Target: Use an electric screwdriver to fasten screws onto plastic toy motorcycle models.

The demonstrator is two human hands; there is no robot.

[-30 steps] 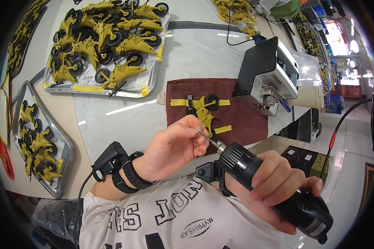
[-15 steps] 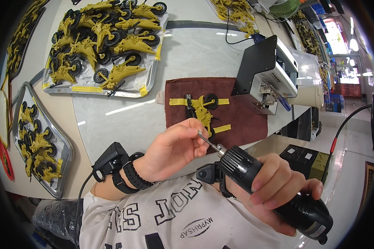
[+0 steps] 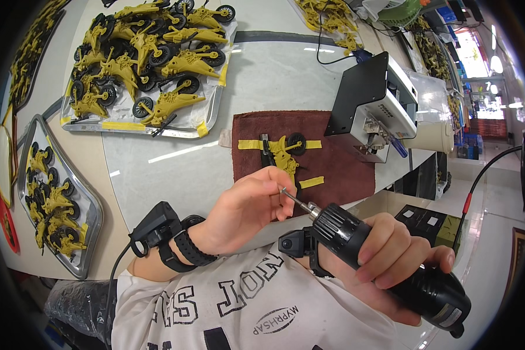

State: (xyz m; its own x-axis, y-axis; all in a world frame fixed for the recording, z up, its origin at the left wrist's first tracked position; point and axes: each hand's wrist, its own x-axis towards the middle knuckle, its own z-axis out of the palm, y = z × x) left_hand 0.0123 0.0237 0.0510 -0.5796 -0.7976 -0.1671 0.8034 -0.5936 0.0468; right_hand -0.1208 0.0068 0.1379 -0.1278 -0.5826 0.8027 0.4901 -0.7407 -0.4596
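My right hand (image 3: pixel 391 256) is wrapped round a black electric screwdriver (image 3: pixel 341 230), whose bit points up and left. The thumb and forefinger of my left hand (image 3: pixel 242 201) pinch at the bit's tip, where a small shiny metal piece (image 3: pixel 282 189), perhaps a screw, shows only in part. Just beyond my left fingers, a yellow toy motorcycle (image 3: pixel 283 158) with black wheels lies on a dark red cloth (image 3: pixel 344 160). Beside it is a black part (image 3: pixel 266 150). Yellow tape strips (image 3: pixel 249 144) stick to the cloth; my left hand hides the motorcycle's near end.
A metal tray (image 3: pixel 140 129) heaped with yellow motorcycles stands at far left, with a smaller tray (image 3: pixel 93 233) nearer. Right of the cloth is a black-and-white boxy machine (image 3: pixel 385 116) with a blue-handled tool (image 3: pixel 398 147). A cable (image 3: pixel 326 61) runs behind it.
The screwdriver and my right hand have shifted slightly right. My left fingers stay at the bit's tip, and the motorcycle has not moved.
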